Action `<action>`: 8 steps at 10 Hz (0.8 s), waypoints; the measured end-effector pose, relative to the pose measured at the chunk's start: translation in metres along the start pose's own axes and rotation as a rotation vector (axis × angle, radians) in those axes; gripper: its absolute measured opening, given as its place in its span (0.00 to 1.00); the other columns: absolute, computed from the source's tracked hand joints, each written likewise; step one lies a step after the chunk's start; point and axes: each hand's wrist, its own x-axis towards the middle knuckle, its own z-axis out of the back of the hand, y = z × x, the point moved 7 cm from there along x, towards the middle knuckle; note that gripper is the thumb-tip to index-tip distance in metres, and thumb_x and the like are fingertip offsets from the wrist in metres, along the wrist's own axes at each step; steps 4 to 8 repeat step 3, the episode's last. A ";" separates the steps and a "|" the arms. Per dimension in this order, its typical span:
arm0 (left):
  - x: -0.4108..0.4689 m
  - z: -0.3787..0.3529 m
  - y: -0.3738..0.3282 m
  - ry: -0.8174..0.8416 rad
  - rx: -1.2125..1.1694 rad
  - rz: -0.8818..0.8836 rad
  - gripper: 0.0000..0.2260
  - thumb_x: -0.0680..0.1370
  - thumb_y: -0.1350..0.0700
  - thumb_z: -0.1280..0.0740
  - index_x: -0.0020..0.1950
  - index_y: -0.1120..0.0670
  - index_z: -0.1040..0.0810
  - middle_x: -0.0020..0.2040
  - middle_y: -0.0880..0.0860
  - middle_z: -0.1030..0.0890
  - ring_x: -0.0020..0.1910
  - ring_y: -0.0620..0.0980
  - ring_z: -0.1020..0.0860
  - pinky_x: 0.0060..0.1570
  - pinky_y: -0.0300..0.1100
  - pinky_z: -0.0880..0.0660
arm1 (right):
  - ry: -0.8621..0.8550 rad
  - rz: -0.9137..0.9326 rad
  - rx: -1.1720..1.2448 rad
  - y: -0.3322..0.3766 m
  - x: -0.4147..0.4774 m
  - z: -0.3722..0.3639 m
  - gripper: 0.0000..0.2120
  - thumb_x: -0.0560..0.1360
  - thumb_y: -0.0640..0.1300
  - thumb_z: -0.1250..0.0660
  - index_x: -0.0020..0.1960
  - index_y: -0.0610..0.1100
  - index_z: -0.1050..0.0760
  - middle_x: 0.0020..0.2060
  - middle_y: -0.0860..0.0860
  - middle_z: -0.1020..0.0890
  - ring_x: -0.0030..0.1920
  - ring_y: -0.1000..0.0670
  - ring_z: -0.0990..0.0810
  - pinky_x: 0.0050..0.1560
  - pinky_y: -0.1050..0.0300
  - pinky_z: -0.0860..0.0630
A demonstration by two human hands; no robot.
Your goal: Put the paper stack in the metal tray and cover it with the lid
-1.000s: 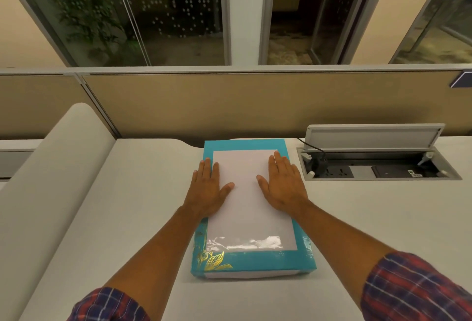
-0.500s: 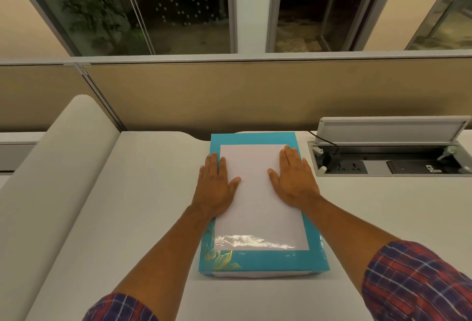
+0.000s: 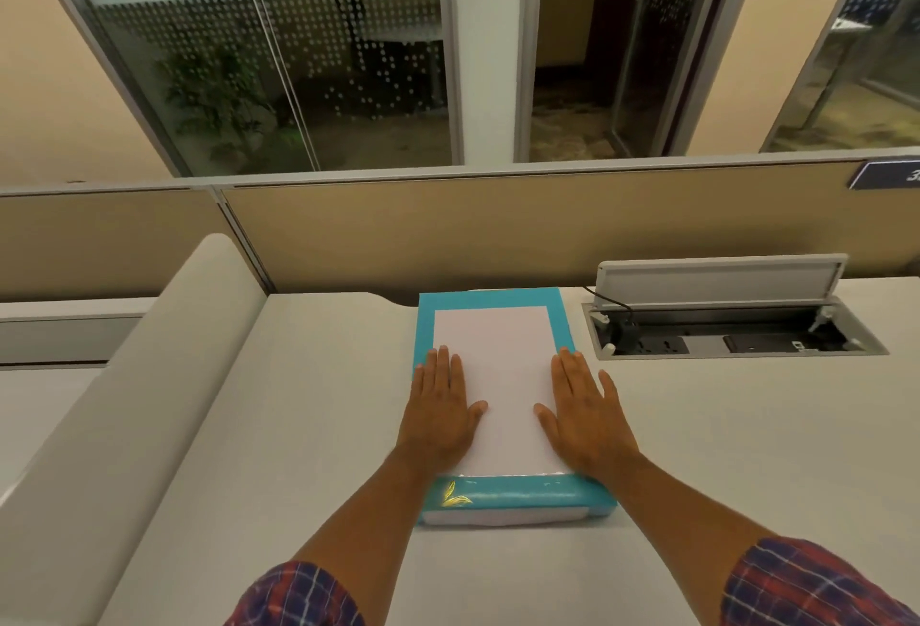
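Observation:
A teal box with a gold leaf print lies on the desk in front of me, its lid (image 3: 490, 299) shut down over it. Through the lid's clear window shows the white paper stack (image 3: 498, 351). The tray beneath is hidden by the lid, apart from a pale strip at the near edge. My left hand (image 3: 440, 411) lies flat on the left side of the lid, palm down. My right hand (image 3: 582, 414) lies flat on the right side, its outer fingers over the box's edge. Neither hand grips anything.
To the right, a recessed power socket box (image 3: 732, 342) is set into the desk with its grey flap (image 3: 717, 277) raised and a black plug inside. A tan partition (image 3: 498, 232) closes the back. A rounded white divider (image 3: 124, 401) runs along the left.
Both hands have slid toward me along the lid, from its middle to its near half. The view has tilted upward; the box has stayed in place.

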 end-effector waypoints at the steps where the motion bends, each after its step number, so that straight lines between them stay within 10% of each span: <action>1: -0.021 0.005 -0.014 0.008 0.006 0.008 0.38 0.86 0.36 0.52 0.86 0.57 0.61 0.87 0.58 0.61 0.87 0.59 0.61 0.86 0.56 0.57 | 0.017 0.000 -0.022 -0.002 -0.024 0.000 0.39 0.81 0.68 0.59 0.85 0.48 0.60 0.86 0.49 0.55 0.85 0.44 0.55 0.82 0.40 0.56; 8: -0.054 0.015 -0.059 -0.042 0.046 -0.019 0.39 0.84 0.34 0.54 0.86 0.55 0.63 0.87 0.55 0.64 0.86 0.58 0.63 0.85 0.58 0.60 | 0.002 -0.026 -0.012 -0.022 -0.065 0.015 0.43 0.75 0.71 0.72 0.84 0.49 0.65 0.85 0.50 0.62 0.85 0.43 0.61 0.82 0.40 0.61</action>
